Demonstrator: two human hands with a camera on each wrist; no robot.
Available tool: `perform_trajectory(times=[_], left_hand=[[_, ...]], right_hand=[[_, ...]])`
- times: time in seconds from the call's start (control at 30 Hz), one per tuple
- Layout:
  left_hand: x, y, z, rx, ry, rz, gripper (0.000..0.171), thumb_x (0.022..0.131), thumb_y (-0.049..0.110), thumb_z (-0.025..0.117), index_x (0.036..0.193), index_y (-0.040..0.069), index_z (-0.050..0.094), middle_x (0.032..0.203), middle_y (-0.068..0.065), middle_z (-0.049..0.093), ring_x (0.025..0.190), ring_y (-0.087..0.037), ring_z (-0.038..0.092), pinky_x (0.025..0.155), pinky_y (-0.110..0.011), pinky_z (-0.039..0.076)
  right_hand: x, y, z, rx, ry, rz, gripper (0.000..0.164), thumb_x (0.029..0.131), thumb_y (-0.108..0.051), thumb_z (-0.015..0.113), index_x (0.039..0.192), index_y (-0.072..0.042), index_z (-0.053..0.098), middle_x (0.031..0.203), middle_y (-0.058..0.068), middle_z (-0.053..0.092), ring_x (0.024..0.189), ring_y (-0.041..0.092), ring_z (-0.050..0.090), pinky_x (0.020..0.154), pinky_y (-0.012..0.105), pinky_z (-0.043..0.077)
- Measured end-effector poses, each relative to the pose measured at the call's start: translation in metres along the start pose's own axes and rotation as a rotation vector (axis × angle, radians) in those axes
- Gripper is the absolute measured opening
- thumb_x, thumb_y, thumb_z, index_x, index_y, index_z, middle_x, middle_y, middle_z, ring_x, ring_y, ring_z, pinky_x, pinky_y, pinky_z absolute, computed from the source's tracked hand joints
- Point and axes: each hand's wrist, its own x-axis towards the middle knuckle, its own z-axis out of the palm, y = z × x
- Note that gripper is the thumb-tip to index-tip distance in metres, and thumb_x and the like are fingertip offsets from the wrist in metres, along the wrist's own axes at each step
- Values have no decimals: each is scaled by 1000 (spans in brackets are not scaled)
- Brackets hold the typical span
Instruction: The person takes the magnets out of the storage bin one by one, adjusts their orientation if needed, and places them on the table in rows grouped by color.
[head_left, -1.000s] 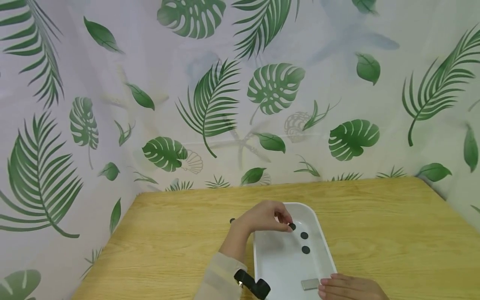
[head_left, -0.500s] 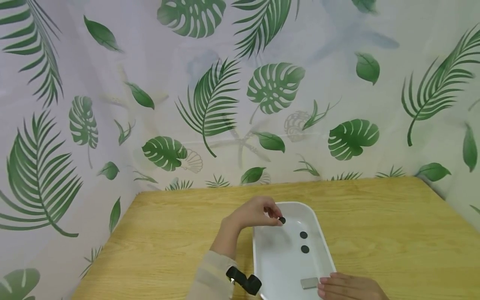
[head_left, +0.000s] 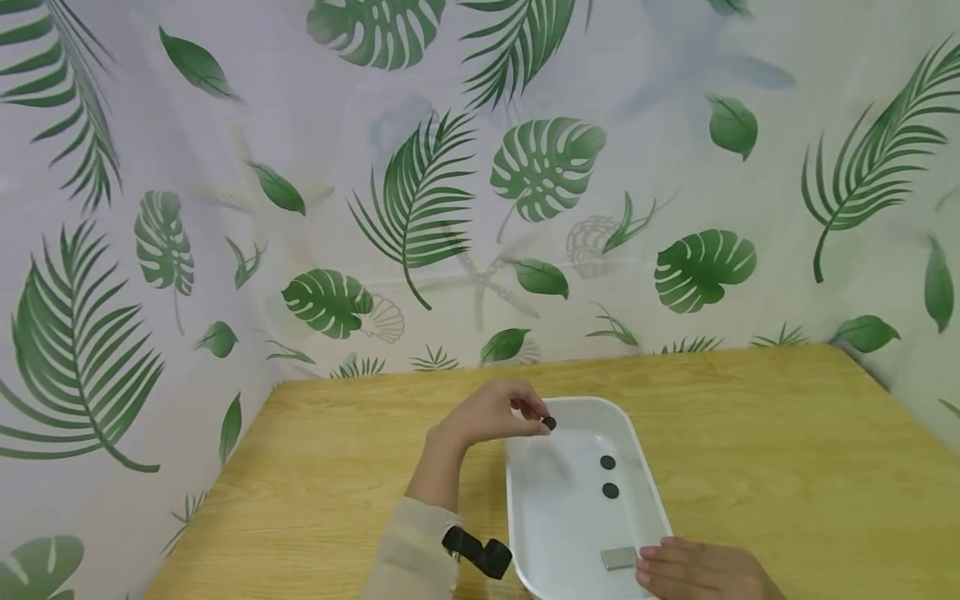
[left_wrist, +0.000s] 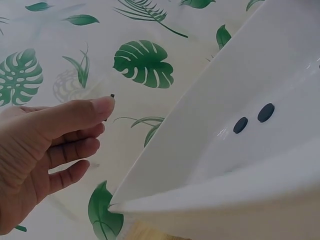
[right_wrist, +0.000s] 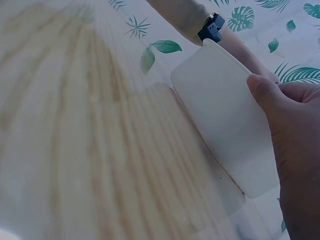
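Observation:
My left hand (head_left: 487, 417) pinches a small black disc (head_left: 550, 423) between thumb and fingertips, above the far left corner of a white tray (head_left: 555, 517). In the left wrist view only a thin dark edge of that disc (left_wrist: 112, 96) shows past the thumb. Two more black discs (head_left: 607, 462) (head_left: 611, 491) lie apart on the tray floor. Near the tray's near right side rests a flat grey rectangular piece (head_left: 618, 558). My right hand (head_left: 701, 569) holds the right rim, fingers over it, thumb (right_wrist: 262, 87) against the outer wall in the right wrist view.
The tray stands on a wood-grain table (head_left: 360, 467). A pale curtain or wall covering (head_left: 450, 333) with green leaf prints rises behind and beside the table. A black strap device (head_left: 476, 552) sits on the left wrist.
My left hand has moved left and away from me, carrying the black disc from near the other discs to the tray's far left corner. The right hand has stayed at the rim.

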Motion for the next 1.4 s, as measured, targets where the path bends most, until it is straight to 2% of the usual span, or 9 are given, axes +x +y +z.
perform_trajectory(times=[0.13,0.3,0.5,0.73,0.87,1.0,1.13,1.23,1.4], left_hand=[[-3,-3,-5,5,6,7,13,81,18,75,92,11,71,89,4,65,81,-5,58,81,-29,50],[-9,-7,-9,7,-3,-15,14,81,17,75,92,11,71,89,4,64,81,-5,59,77,-23,49],[-17,-17,-14,9,12,-23,14,82,20,75,92,12,71,88,4,65,82,-7,59,78,-23,49],[-30,-30,-22,29,27,-20,13,82,19,74,93,12,71,89,4,64,82,-10,59,73,-24,50],[-38,-34,-28,45,38,-20,13,83,19,73,93,11,71,89,3,64,82,-11,59,67,-25,51],[-49,-40,-35,61,61,-51,14,83,21,74,93,12,70,88,4,63,82,-11,59,70,-26,50],[-61,-45,-42,69,86,-87,13,82,21,75,92,14,70,88,5,62,82,-11,59,74,-27,49],[-67,-49,-45,85,109,-79,13,82,21,75,92,14,70,87,5,63,81,-11,59,75,-28,50],[-75,-61,-49,99,142,-95,13,82,21,74,91,13,69,87,5,62,78,-9,58,73,-26,50]], right_hand=[[-3,-1,0,8,-8,32,29,95,-19,57,104,6,69,88,14,72,103,21,66,103,27,39],[-9,-3,1,26,-16,62,31,93,-20,60,102,7,70,92,15,72,93,23,69,102,27,40],[-12,-6,1,52,-30,122,32,90,-23,64,99,7,70,94,15,72,86,24,70,98,27,44],[-8,-2,2,52,-13,50,31,94,-18,56,103,9,68,92,17,71,95,24,68,103,29,39],[-7,-2,2,44,-17,53,31,95,-18,56,104,8,69,92,16,72,93,22,69,103,28,39],[-8,1,4,27,-9,29,30,95,-17,54,105,8,68,93,16,72,97,22,68,103,28,39],[-9,3,4,-1,-44,-14,34,98,-17,49,113,9,64,116,17,65,117,22,58,105,29,36],[-10,2,2,-7,-75,-21,36,99,-18,46,118,9,61,131,14,54,127,21,49,107,29,34],[-10,1,1,-1,-78,-8,37,99,-20,47,120,8,60,133,13,51,129,20,47,107,28,33]])
